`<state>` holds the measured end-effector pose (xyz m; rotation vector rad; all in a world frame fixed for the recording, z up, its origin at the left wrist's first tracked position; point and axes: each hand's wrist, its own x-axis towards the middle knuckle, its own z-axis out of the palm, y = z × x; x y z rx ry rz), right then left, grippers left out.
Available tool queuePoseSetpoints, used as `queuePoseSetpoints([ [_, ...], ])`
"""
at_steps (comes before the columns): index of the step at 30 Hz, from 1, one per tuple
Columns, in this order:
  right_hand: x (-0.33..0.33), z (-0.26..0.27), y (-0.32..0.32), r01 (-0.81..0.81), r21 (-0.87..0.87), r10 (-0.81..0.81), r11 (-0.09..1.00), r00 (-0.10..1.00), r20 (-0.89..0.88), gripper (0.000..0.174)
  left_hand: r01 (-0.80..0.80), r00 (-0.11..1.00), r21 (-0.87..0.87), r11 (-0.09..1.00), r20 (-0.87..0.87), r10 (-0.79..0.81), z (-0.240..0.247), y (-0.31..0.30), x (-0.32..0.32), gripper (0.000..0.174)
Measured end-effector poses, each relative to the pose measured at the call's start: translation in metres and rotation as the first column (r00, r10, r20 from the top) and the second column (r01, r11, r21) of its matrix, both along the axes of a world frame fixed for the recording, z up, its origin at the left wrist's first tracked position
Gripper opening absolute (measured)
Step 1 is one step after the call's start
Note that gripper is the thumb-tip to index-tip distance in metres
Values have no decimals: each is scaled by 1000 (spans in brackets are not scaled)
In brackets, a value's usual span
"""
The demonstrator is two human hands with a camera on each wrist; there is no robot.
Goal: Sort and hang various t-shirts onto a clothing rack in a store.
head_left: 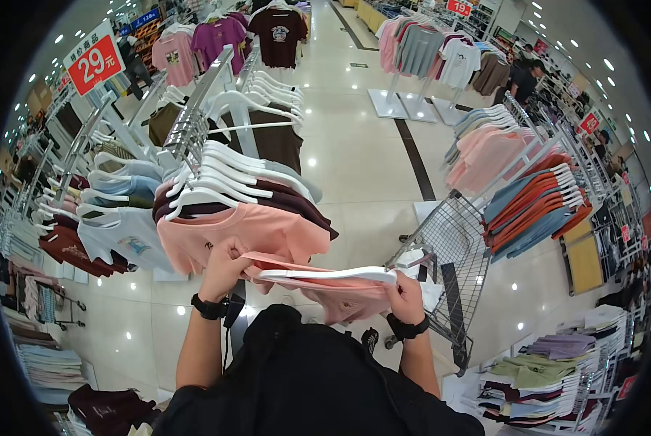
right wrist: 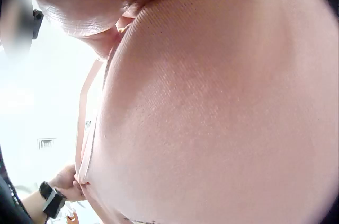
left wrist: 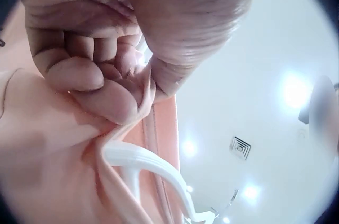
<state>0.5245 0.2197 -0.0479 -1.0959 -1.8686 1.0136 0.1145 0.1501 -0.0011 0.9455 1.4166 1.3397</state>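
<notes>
I see left hand [head_left: 224, 265] pinching shirt [head_left: 340, 301] neck, right hand [head_left: 405, 291] gripping shirt at hanger [head_left: 325, 275] end; rack [head_left: 194, 116] ahead.

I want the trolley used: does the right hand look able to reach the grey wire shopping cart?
Probably yes: the right hand sits just beside the grey wire shopping cart, nothing between them, though it grips a pink T-shirt on a white plastic hanger.

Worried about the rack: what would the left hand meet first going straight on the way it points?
Likely the salmon-pink T-shirt hanging on a white plastic hanger directly beyond the left hand, which pinches another pink shirt; depth is unclear.
</notes>
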Motion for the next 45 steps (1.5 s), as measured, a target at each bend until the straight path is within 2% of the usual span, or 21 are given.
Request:
queuePoseSetpoints([
  [3, -9, -9, 7, 63, 10, -62, 998, 994, -88, 23, -41, 999, -36, 999, -9, 41, -2, -6, -14, 14],
  [6, -24, 8, 15, -72, 15, 70, 997, 991, 116, 20, -65, 998, -29, 997, -26, 64, -4, -12, -16, 13],
  [9, -58, 8, 12, -177, 33, 171, 984, 975, 142, 18, -49, 996, 5, 999, -69, 49, -8, -22, 3, 12],
  [10, -70, 4, 11, -193, 55, 185, 980, 974, 130, 16, 112, 981, -15, 994, -159, -113, -10, -29, 10, 5],
  [11, -79, 5, 10, -207, 63, 197, 976, 971, 136, 16, 266, 932, -48, 963, -244, -269, -10, -33, 10, 9],
  [12, -89, 11, 9, -211, 44, 206, 977, 974, 96, 15, 252, 937, -36, 967, -243, -253, -5, -35, 3, 9],
  [13, -96, 14, 7, -214, 22, 212, 977, 976, 57, 14, 259, 869, 203, 944, -475, -137, 6, -40, -3, 14],
  [14, -99, 10, 7, -208, 41, 206, 977, 978, 39, 13, 309, 761, 415, 856, -647, 39, 15, -46, -10, 20],
  [15, -105, 17, 5, -220, 42, 218, 975, 975, 47, 13, 208, 761, 415, 886, -637, 120, 20, -53, -20, 26],
  [17, -123, 36, 1, -238, 46, 235, 970, 970, 60, 13, 157, 629, 442, 883, -734, 256, 29, -62, -42, 24],
  [18, -133, 48, 0, -258, 76, 255, 963, 966, 50, 15, 150, 626, 450, 881, -732, 268, 20, -71, -59, 24],
  [20, -156, 58, -3, -245, 104, 241, 964, 969, 53, 16, 153, 646, 203, 967, -761, 58, -11, -92, -92, 17],
  [23, -204, 69, -16, -223, 98, 221, 970, 975, 26, 20, 121, 695, 185, 975, -717, 50, -17, -114, -110, 11],
  [25, -236, 64, -31, -285, 94, 276, 954, 956, 100, 24, 111, 679, 215, 970, -729, 83, -9, -126, -121, 13],
  [27, -262, 61, -46, -357, 163, 326, 920, 927, 187, 32, 166, 571, 207, 964, -817, 77, -10, -138, -140, 12],
  [30, -287, 64, -66, -387, 57, 367, 920, 905, 217, 40, 133, 593, 249, 959, -796, 125, -10, -163, -181, 12],
  [33, -297, 52, -76, -274, 110, 259, 955, 956, 136, 39, 57, 652, 219, 974, -747, 130, -3, -186, -224, 13],
  [35, -301, 47, -82, -237, 129, 223, 963, 968, 118, 30, 41, 674, 236, 971, -724, 148, -2, -195, -247, 14],
  [37, -308, 52, -88, -245, 230, 203, 942, 960, 192, 22, 69, 697, 199, 977, -711, 95, -2, -198, -268, 9],
  [42, -321, 62, -107, -174, 244, 143, 954, 980, 142, 19, 190, 685, 174, 966, -729, -4, 8, -173, -278, 8],
  [45, -313, 65, -97, -128, 148, 118, 981, 990, 73, 17, 310, 712, 299, 903, -702, -12, 25, -140, -270, 16],
])
